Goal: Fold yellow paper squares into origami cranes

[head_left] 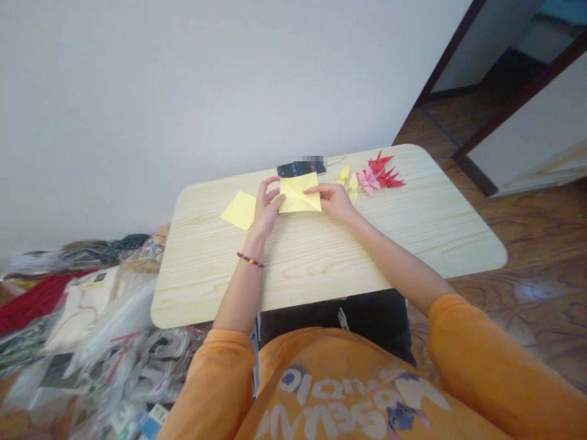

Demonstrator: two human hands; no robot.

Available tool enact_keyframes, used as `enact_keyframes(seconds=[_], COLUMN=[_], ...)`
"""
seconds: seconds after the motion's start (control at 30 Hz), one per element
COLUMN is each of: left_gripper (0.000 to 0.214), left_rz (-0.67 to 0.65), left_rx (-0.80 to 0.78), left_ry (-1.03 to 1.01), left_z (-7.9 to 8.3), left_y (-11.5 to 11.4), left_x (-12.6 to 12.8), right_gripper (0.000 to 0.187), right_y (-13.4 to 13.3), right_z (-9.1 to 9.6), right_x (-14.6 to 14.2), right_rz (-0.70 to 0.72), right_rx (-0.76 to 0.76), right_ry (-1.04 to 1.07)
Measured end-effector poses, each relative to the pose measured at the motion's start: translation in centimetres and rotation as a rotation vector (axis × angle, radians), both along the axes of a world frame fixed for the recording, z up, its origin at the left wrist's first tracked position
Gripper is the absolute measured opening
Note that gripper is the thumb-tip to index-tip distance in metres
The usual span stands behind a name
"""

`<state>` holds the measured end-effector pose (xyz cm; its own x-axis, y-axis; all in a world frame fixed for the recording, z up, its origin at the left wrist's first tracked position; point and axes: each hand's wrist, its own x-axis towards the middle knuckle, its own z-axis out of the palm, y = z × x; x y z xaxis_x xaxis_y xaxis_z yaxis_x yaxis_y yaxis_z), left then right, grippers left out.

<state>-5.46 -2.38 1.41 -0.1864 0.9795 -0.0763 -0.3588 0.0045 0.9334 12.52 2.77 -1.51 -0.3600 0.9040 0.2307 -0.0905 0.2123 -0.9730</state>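
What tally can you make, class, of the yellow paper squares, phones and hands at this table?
Yellow paper squares: 2
Phones: 1
Hands, the left hand and the right hand: 2
Total: 5
The paper cranes overlap too much to count.

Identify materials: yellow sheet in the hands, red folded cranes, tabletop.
The yellow sheet looks like thin matte paper, probably origami paper, since it holds sharp creases. The red cranes seem to be similar paper, crisply folded. The tabletop looks like pale wood or wood-grain laminate; its even grain and soft sheen leave that open.
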Motion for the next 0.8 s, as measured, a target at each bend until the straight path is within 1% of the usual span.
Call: enact_keyframes(seconds=[0.1, 0.13, 0.17, 0.23, 0.3, 0.37, 0.47, 0.57, 0.7, 0.8], left_gripper=[0.023, 0.019, 0.019, 0.025, 0.033, 0.036, 0.029, 0.022, 0.025, 0.027], left_rz=[-0.083, -0.11, -0.129, -0.138, -0.114, -0.084, -0.059, -0.042, -0.006, -0.018], left_rx=[0.028, 0.04, 0.057, 0.098, 0.133, 0.154, 0.199, 0.266, 0.414, 0.509], left_ry=[0.056, 0.083, 0.115, 0.202, 0.315, 0.423, 0.554, 0.665, 0.774, 0.841], left_z=[0.2, 0.2, 0.1, 0.0, -0.2, -0.5, -1.1, -1.8, -2.3, -2.3], left_y=[0.1, 0.2, 0.2, 0.2, 0.3, 0.4, 0.7, 1.1, 1.4, 1.3], left_x=[-0.3, -0.4, -0.4, -0.6, -0.7, -0.8, -1.1, -1.4, -1.6, -1.5], right_gripper=[0.021, 0.023, 0.024, 0.027, 0.03, 0.03, 0.03, 0.035, 0.038, 0.038], right_y=[0.2, 0.3, 0.4, 0.4, 0.5, 0.5, 0.4, 0.3, 0.2, 0.0], right_z=[0.3, 0.4, 0.5, 0.6, 0.6, 0.4, 0.3, 0.5, 0.8, 1.0], right_x=[0.1, 0.1, 0.1, 0.2, 0.2, 0.2, 0.1, 0.0, 0.1, 0.1], right_rz=[-0.061, -0.084, -0.105, -0.122, -0.105, -0.09, -0.071, -0.038, -0.028, -0.016], right_rx=[-0.052, -0.059, -0.065, -0.087, -0.115, -0.118, -0.117, -0.152, -0.179, -0.185], right_ry=[0.06, 0.068, 0.071, 0.07, 0.067, 0.066, 0.051, 0.053, 0.052, 0.043])
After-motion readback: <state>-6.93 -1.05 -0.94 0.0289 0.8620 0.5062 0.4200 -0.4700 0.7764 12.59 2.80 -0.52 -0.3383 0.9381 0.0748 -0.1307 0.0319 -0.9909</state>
